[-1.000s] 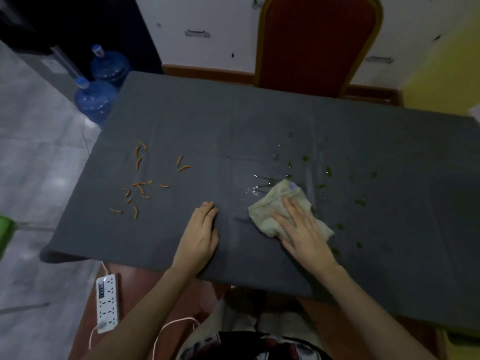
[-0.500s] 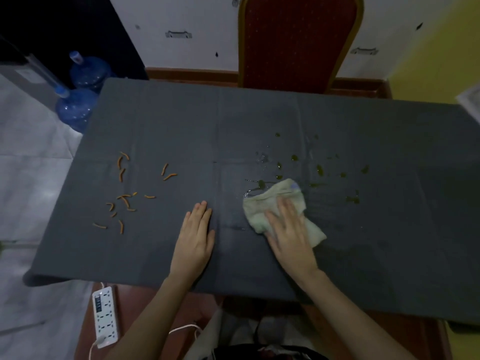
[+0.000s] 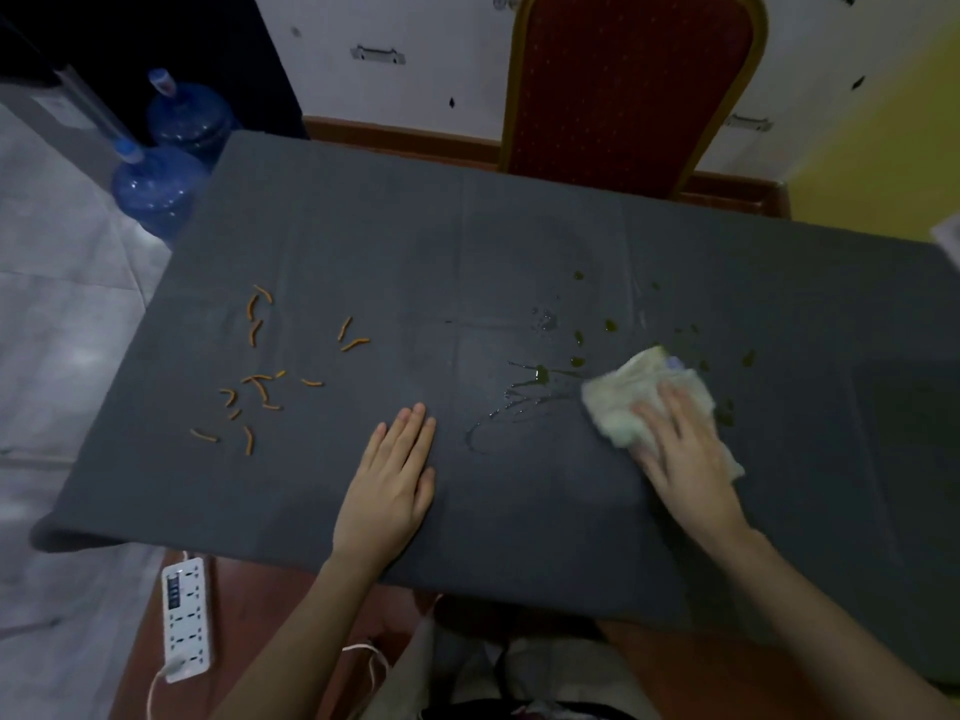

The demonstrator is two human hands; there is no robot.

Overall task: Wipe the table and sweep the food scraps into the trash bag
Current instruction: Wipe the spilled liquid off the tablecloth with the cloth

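Rightward across the dark grey table (image 3: 519, 241) goes the pale cloth (image 3: 631, 394), carried well away from the left hand since a second ago and leaving wet streaks (image 3: 514, 402) in the gap between them. Nearest the camera, a white power strip (image 3: 187, 618) lies on the floor below the table's near edge, its cord running out of frame at the bottom. The left hand (image 3: 392, 488) lies flat on the tabletop, fingers straight and together, holding nothing. The right hand (image 3: 680, 449) presses down on the cloth with fingers spread and extended; the cloth shows beyond and to the left of the fingertips, with a small corner poking out past the wrist side, and the rest is hidden beneath the palm. Left of the resting hand, roughly sixteen orange food scraps (image 3: 260, 387) are scattered in a loose patch, apart from both hands. Small dark green spots (image 3: 609, 324) dot the table beyond and around the cloth; about ten can be made out, though in the dim light some blend into the surface. Beyond the far edge stands one red chair (image 3: 631, 80) with a gold frame, its top cut off. Two blue water jugs (image 3: 158, 192) stand on the floor at far left.
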